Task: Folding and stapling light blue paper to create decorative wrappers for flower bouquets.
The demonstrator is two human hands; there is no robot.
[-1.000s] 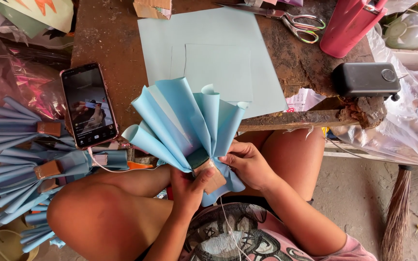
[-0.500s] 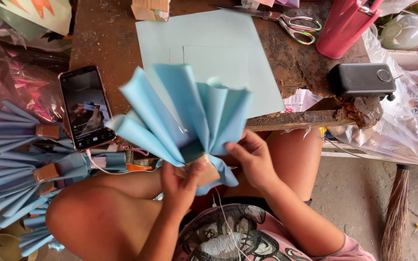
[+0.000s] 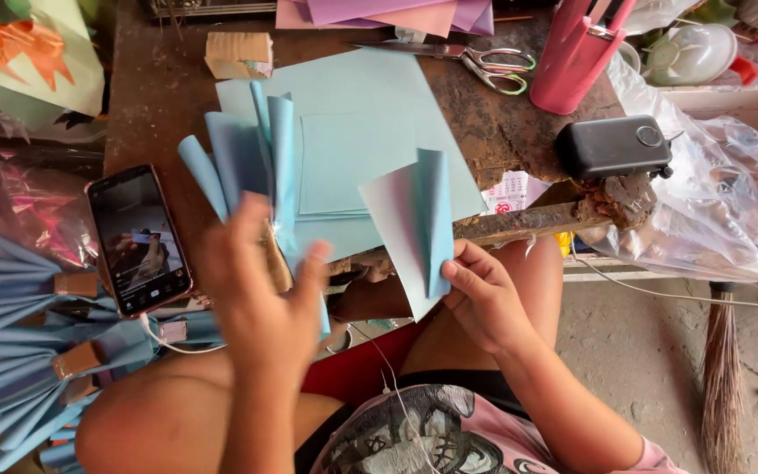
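While both hands are raised over the lap, each keeps its own piece of pale blue paper.

Left hand: the left hand (image 3: pixel 261 303), blurred, back toward the camera, grips a pleated fan (image 3: pixel 243 158) of blue paper near its base; the folds spread up toward 12 o'clock.
Right hand: the right hand (image 3: pixel 484 294) pinches a folded sheet (image 3: pixel 414 228) at its lower edge, thumb on the front face, the sheet rising toward 11 o'clock.
Gap: fan and sheet are apart, the sheet at 3 o'clock of the fan.
Table: a worn brown table (image 3: pixel 151 105) lies at 12 o'clock of the hands, with flat blue paper (image 3: pixel 370 105) on it behind both held pieces.
Phone: a phone (image 3: pixel 138 237), screen lit, lies on the table at 9 o'clock of the left hand, a white cable running from its lower end.
Finished fans: more blue fans (image 3: pixel 19 351) with brown bands are heaped at 8 o'clock, off the table edge.
Scissors: scissors (image 3: pixel 475 60) lie at 12 o'clock of the right hand, just beside a pink holder (image 3: pixel 581 61).
Black box: a black box (image 3: pixel 616 145) sits at 2 o'clock of the right hand, at the table's broken edge.
Block: a small cardboard block (image 3: pixel 239 53) rests at 12 o'clock of the fan.
Broom: a broom (image 3: pixel 730 377) stands on the floor at 4 o'clock.
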